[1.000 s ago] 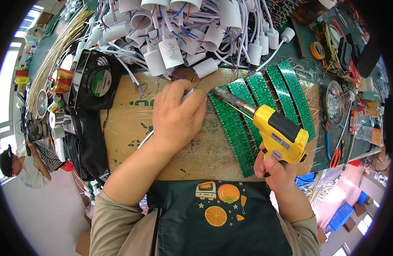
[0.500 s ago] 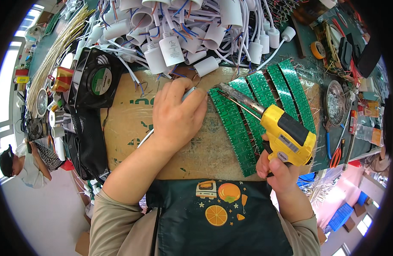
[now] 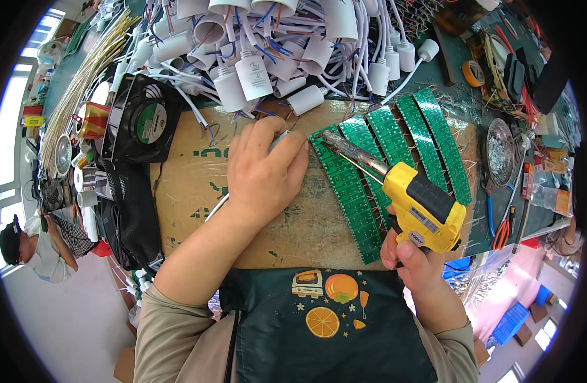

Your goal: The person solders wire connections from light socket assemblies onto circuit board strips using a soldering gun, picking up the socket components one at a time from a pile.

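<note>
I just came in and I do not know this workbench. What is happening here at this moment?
A person is soldering at a cluttered bench. The right hand grips a yellow pistol-shaped soldering gun, its metal tip resting at the top of the leftmost of several long green circuit board strips laid on a brown cardboard sheet. The left hand presses down beside that strip and holds a small grey part with a white wire. White plastic lamp sockets are piled behind.

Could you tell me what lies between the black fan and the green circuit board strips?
In the head view, the left hand rests on brown cardboard between the black fan and the green circuit board strips.
</note>
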Demonstrator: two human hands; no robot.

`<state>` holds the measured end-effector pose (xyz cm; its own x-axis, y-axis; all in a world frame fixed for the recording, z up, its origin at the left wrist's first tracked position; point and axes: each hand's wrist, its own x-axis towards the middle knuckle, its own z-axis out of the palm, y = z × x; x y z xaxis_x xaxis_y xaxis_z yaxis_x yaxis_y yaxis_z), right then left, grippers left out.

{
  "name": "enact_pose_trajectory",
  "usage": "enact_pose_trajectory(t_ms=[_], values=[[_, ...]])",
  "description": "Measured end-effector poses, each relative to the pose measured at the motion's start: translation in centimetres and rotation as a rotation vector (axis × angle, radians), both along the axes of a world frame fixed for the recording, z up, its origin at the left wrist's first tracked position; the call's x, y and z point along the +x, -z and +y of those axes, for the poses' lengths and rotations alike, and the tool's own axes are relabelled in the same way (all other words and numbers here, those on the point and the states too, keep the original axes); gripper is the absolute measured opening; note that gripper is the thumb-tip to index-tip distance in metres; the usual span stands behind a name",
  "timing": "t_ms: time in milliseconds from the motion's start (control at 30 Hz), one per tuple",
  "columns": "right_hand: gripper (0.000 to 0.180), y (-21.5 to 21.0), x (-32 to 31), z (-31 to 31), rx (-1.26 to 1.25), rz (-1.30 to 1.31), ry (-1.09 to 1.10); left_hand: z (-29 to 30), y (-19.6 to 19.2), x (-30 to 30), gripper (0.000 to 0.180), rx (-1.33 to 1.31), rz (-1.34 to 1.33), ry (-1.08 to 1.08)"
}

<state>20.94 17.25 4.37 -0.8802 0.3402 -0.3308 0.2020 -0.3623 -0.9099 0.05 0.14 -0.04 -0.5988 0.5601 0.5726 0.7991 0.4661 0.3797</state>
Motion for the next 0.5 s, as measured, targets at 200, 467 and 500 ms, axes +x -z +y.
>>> enact_pose_trajectory(t_ms=[200, 467, 500], values=[[0.071, -0.01, -0.01, 0.10, -0.022, -0.034, 0.005, -0.05, 0.04, 0.02, 0.019, -0.002, -0.014, 0.002], [0.059, 0.84, 0.72, 0.94, -0.061, 0.042, -0.111, -0.13, 0.38, -0.12, 0.021, 0.027, 0.031, 0.050], [0.059, 0.68, 0.52, 0.70, -0.062, 0.042, -0.110, -0.12, 0.46, -0.13, 0.021, 0.026, 0.031, 0.051]])
